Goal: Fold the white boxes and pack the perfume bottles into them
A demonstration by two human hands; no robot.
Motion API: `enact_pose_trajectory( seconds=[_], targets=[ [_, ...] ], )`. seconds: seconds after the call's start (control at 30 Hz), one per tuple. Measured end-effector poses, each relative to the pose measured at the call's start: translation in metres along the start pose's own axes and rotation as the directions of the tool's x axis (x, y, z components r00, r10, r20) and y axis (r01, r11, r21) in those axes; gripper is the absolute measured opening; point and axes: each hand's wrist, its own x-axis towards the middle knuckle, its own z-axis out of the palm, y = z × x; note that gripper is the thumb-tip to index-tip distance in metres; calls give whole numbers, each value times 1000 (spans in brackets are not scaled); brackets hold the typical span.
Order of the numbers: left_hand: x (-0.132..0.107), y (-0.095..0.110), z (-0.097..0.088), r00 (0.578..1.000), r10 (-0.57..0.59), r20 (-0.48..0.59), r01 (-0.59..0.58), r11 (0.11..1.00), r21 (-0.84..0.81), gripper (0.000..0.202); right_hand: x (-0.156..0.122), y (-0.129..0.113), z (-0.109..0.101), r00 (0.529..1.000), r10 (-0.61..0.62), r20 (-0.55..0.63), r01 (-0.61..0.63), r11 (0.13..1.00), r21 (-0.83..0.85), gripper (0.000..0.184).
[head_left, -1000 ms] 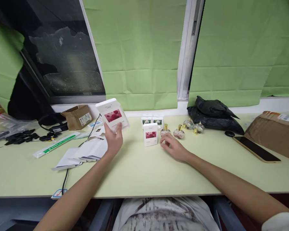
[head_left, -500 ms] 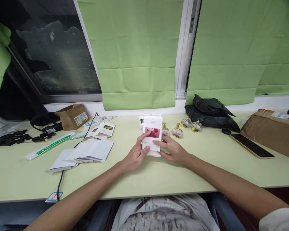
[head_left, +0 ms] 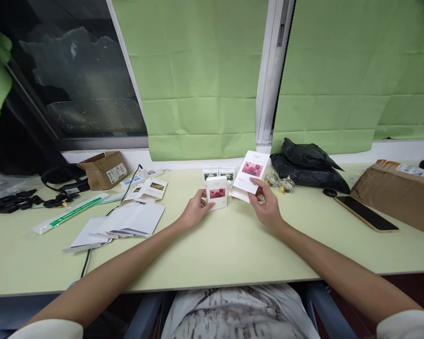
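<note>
My right hand (head_left: 266, 207) is closed on a flat white carton with a pink rose picture (head_left: 249, 175) and holds it tilted above the desk. My left hand (head_left: 194, 212) touches the left side of a small upright white box with a rose picture (head_left: 216, 192); its fingers curl against the box. Two more small white boxes (head_left: 219, 173) stand just behind. Small glass bottles with gold caps (head_left: 279, 181) sit right of the carton, partly hidden by it.
Flat white cartons (head_left: 127, 221) and printed cards (head_left: 151, 188) lie at the left with a black cable. A brown cardboard box (head_left: 104, 169), black bags (head_left: 309, 162), a phone (head_left: 365, 213) and a large brown parcel (head_left: 399, 193) stand along the light green desk (head_left: 212, 249).
The flat carton passed from my left hand to both hands and now to my right hand alone, which moved it right. My left hand went to the small upright box.
</note>
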Motion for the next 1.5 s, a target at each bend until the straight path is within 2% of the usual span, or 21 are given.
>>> enact_pose_trajectory(
  seconds=[0.13,0.27,0.37,0.4,0.43,0.5,0.57,0.63,0.7,0.83,0.9,1.03,1.23,1.4,1.5],
  targets=[
    [23,-2,8,998,59,-17,-59,998,-1,37,-1,-2,1,1000,17,13,-17,1000,7,42],
    [35,-4,16,998,58,1,-58,997,-43,49,-2,-2,1,999,9,41,-10,1000,12,41],
    [23,-1,12,987,42,-155,-42,999,6,69,-4,-4,2,997,-8,79,6,1000,22,41],
    [16,2,8,970,74,-233,-65,997,44,69,-5,-6,3,995,-19,96,16,1000,26,41],
    [8,5,3,952,145,-270,-129,989,78,60,-6,-8,4,993,-31,118,28,999,30,42],
    [-10,13,-7,907,356,-224,-347,934,78,41,-9,-12,6,982,-69,178,63,997,40,42],
    [-25,22,-14,845,524,-110,-524,851,30,42,-13,-15,9,956,-115,269,103,993,59,42],
    [-35,29,-17,783,622,13,-622,783,8,49,-16,-17,11,921,-157,356,131,987,96,41],
    [-42,33,-16,763,641,86,-645,764,26,56,-18,-17,11,902,-164,399,126,985,119,41],
    [-46,37,-14,819,558,134,-573,811,119,64,-20,-15,9,922,-106,373,74,992,97,41],
    [-46,38,-14,829,542,137,-557,820,132,64,-20,-14,9,921,-103,376,74,993,91,41],
    [-43,39,-16,820,560,114,-570,817,84,66,-20,-13,9,920,-98,381,71,994,85,43],
    [-41,39,-21,785,596,165,-609,792,37,60,-20,-12,10,931,-23,364,-22,993,118,42],
    [-42,39,-17,815,568,117,-578,813,73,61,-19,-17,9,918,-19,397,-32,992,123,44],
    [-40,38,-15,815,571,100,-578,811,86,60,-18,-21,9,906,-17,422,-45,989,137,51]
  ],
)
